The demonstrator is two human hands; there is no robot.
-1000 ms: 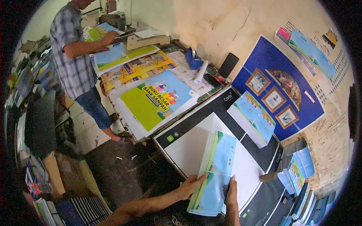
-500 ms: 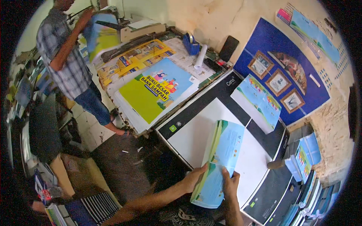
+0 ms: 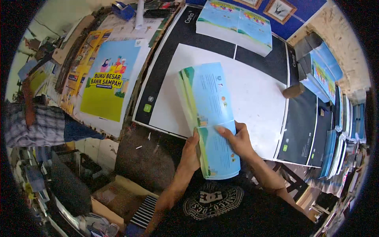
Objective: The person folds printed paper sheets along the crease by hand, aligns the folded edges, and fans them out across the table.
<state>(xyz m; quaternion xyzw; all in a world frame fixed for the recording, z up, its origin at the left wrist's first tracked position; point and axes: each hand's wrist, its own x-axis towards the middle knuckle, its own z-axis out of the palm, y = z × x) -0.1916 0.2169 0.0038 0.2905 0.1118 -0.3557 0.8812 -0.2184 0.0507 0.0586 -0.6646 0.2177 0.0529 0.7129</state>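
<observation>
Both hands hold up a long stack of printed sheets, light blue with green along its left edge. My left hand is closed on that left edge, where the layered sides show. Across the right edge my right hand grips it, thumb lying on the top face; the fingers behind the stack are hidden. The stack is tilted, its far end over a white sheet on the black-bordered table and its near end close to my black shirt.
A thick pile of blue printed sheets sits at the table's back. A brown block lies at right, near more stacks. On the left table is a blue-green poster. A cardboard box and another person are at left.
My view has turned right and downward, so the tables shift left in the picture. Both hands still hold the stack. At left, the other person's arm and the printed sheet there have lowered.
</observation>
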